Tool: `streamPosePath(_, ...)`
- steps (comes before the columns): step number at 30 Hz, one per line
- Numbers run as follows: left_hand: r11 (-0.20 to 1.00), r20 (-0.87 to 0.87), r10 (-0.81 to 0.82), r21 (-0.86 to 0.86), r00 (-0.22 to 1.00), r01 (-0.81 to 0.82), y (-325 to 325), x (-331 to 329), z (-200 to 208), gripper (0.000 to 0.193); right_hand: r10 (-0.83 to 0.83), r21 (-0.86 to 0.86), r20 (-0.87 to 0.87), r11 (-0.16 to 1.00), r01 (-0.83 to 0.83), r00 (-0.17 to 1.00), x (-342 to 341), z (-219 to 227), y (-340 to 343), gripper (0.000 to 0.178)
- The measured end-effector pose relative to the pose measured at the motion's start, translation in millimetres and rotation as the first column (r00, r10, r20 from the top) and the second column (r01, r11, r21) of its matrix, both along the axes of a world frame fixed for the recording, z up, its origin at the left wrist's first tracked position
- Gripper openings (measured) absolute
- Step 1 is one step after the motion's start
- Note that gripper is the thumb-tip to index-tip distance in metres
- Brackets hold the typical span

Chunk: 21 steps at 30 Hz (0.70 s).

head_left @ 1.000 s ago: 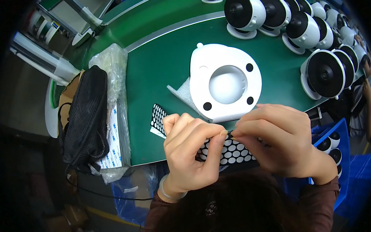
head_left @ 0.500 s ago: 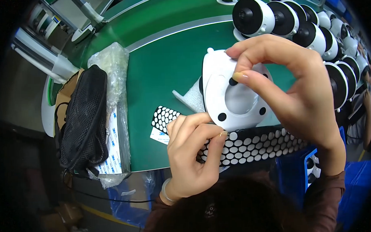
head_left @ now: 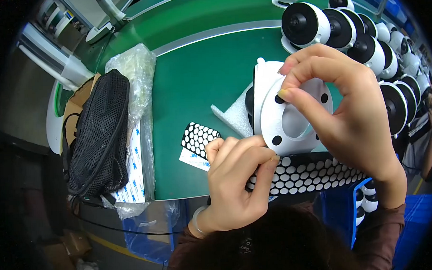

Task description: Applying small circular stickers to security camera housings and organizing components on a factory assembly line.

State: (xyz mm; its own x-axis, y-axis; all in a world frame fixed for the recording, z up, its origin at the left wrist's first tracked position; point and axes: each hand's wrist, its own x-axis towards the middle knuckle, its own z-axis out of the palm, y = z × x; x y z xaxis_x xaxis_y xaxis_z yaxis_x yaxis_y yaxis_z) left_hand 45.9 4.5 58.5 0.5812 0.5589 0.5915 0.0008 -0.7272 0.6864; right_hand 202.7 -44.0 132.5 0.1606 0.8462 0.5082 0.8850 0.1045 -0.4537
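As the head view shows, left hand (head_left: 239,184) is pinched on a long black strip with white dots (head_left: 308,174). Right hand (head_left: 345,99) has its thumb at a black round pad (head_left: 279,99) on the white plastic ring-based device (head_left: 269,115); can't tell if its fingertips meet. Device is over the green desk (head_left: 190,83), just beyond the strip.

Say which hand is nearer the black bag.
Left. The left hand pinches the dotted strip, right of the black bag; the right hand is farther right, at the white device.

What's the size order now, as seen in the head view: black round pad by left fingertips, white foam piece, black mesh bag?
1. black mesh bag
2. white foam piece, partly hidden
3. black round pad
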Motion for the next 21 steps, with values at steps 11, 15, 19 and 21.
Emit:
streamPosePath(11,0.999,0.062,-0.031,-0.021,0.998,0.033,2,-1,-4,0.011,0.029,-0.026,-0.120,0.999,-0.032,0.992,8,11,11,0.019)
streamPosePath(15,0.998,0.063,-0.046,-0.048,0.997,0.049,3,-3,-4,0.008,0.239,-0.342,-0.136,0.900,-0.272,0.961,30,14,24,0.021)
streamPosePath(19,0.982,0.091,0.020,-0.187,0.996,-0.002,6,-15,-2,0.006,0.022,-0.491,-0.302,0.853,-0.175,0.953,33,31,51,0.026)
streamPosePath(21,0.967,0.124,0.056,-0.255,0.991,-0.022,5,-22,1,0.006,-0.175,-0.453,-0.335,0.892,0.005,0.926,47,40,69,0.026)
